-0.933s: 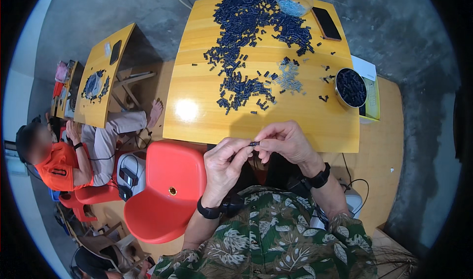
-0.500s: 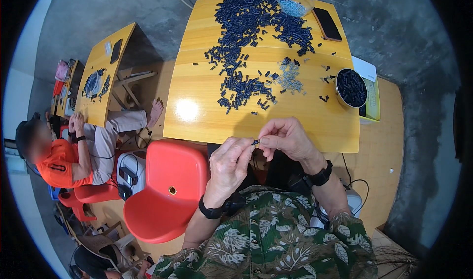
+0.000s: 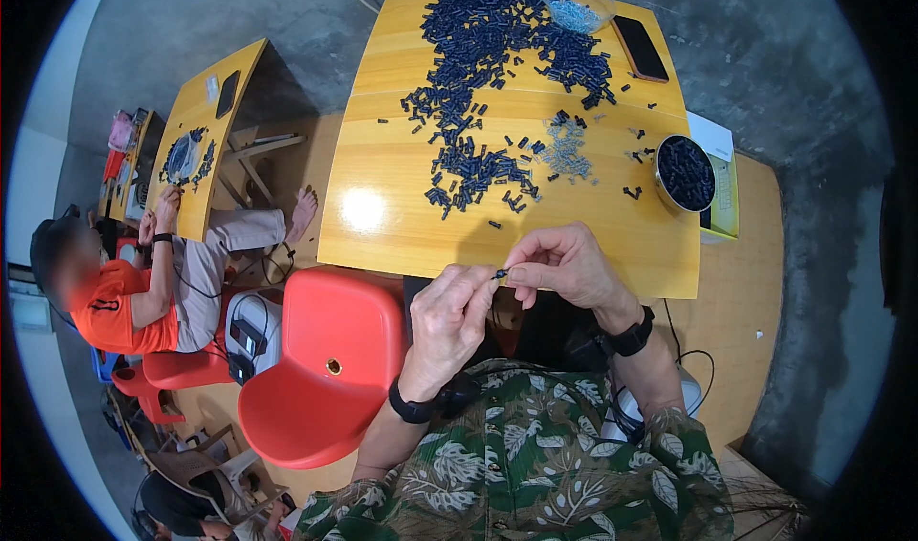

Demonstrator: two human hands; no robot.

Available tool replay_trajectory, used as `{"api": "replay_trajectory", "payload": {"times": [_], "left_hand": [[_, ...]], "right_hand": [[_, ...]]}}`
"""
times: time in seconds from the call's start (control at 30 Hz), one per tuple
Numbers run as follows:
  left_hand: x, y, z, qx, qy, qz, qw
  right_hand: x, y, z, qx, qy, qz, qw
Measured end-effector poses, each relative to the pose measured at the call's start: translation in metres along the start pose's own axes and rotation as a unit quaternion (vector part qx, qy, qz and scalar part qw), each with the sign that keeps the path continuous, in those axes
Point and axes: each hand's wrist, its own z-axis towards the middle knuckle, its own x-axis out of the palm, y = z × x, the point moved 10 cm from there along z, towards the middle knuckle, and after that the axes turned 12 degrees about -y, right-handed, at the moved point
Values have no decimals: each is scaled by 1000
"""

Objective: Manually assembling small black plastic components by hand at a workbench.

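Observation:
My left hand [image 3: 448,312] is closed in a pinch round a small black plastic piece [image 3: 499,274], just off the table's near edge. Against the other end of that piece, my right hand [image 3: 562,269] presses its thumb and forefinger together; whether a tiny clear part sits between them is too small to tell. On the yellow wooden table [image 3: 373,159] spreads a large heap of like black pieces [image 3: 478,34], with a smaller pile [image 3: 473,173] nearer to me. Beside it lies a cluster of small clear parts [image 3: 566,149].
At the table's right edge stands a metal bowl [image 3: 686,174] full of black pieces. A clear bowl [image 3: 577,15] of pale parts and a phone [image 3: 641,49] lie at the far right. A red chair [image 3: 325,359] is left of me; a person in orange [image 3: 124,302] sits at another table.
My hands stay pinched together on the black piece, with only slight shifts. At the other table, the person in orange has raised one hand toward the pieces there.

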Motion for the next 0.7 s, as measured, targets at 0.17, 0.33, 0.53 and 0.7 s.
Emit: {"api": "replay_trajectory", "payload": {"times": [0.17,0.33,0.53,0.7], "left_hand": [[4,3,-2,-8,1,-22,1000],[6,5,-5,-3,-4,-29,1000],[7,12,-12,-14,-30,-25,999],[4,16,-9,-24,-59,-44,997]], "right_hand": [[-1,-10,6,38,39,64,996],[6,-28,7,104,57,172,978],[9,-40,11,128,76,190,970],[11,-35,11,113,86,268,953]]}}
